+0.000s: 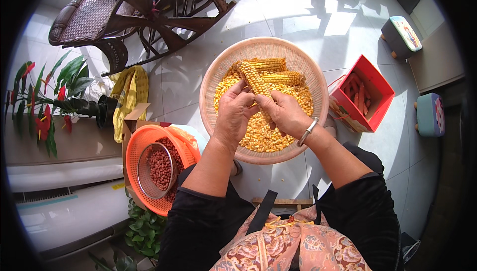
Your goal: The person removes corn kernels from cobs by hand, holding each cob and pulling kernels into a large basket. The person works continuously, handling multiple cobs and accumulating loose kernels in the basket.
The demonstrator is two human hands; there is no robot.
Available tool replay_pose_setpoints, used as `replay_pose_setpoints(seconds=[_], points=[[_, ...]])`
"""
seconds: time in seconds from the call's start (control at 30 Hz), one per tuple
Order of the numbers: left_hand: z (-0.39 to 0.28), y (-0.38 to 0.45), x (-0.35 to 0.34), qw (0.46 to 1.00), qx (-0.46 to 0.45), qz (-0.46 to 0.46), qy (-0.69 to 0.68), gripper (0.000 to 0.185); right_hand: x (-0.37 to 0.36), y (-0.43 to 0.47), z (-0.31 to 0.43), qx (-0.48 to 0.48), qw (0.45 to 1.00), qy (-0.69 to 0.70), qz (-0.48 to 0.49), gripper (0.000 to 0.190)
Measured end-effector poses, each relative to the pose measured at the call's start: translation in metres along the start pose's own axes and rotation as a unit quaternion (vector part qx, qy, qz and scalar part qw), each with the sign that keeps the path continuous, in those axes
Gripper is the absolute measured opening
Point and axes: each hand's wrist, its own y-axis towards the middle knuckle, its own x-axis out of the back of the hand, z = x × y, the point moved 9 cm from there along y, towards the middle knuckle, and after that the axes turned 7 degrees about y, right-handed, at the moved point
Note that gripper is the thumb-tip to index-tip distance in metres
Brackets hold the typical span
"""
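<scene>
My left hand (pixel 234 114) and my right hand (pixel 288 112) meet on one corn cob (pixel 253 78), held at a slant over a round pink plastic basket (pixel 262 158). Yellow kernels still cover the cob's upper part. My right hand wraps its lower end, thumb on top, and wears a silver bracelet. The left fingers are curled against the cob's side, their tips partly hidden. Loose corn kernels (pixel 266 136) fill the basket's bottom. More whole cobs (pixel 283 78) lie on them at the far side.
To the right stands a red box (pixel 384 94) with several reddish stripped cobs (pixel 361 97). At left, an orange basket (pixel 133 159) and a sieve (pixel 139 176) hold red beans or peanuts (pixel 160 168). Beyond are a rattan rocking chair (pixel 149 21), a potted plant (pixel 76 107) and small stools (pixel 402 38).
</scene>
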Motion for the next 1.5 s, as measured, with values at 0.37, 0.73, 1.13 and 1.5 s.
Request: replay_pose_setpoints(seconds=[0.37, 0.73, 1.13, 1.5], points=[[0.0, 0.001, 0.005, 1.0, -0.018, -0.012, 0.023, 0.045, -0.001, 0.001, 0.006, 0.026, 0.999, -0.03, -0.007, 0.045], [0.005, 0.004, 0.009, 0.999, 0.023, 0.005, -0.033, 0.033, -0.002, -0.003, 0.005, -0.006, 1.0, 0.005, 0.008, 0.044], [0.003, 0.003, 0.012, 0.995, -0.033, -0.063, 0.065, 0.039, -0.008, -0.001, 0.0, -0.013, 0.999, 0.034, 0.027, 0.047], [0.006, -0.002, -0.003, 0.999, 0.021, 0.003, 0.026, 0.051, -0.003, 0.001, -0.003, -0.027, 0.997, 0.075, 0.022, 0.051]])
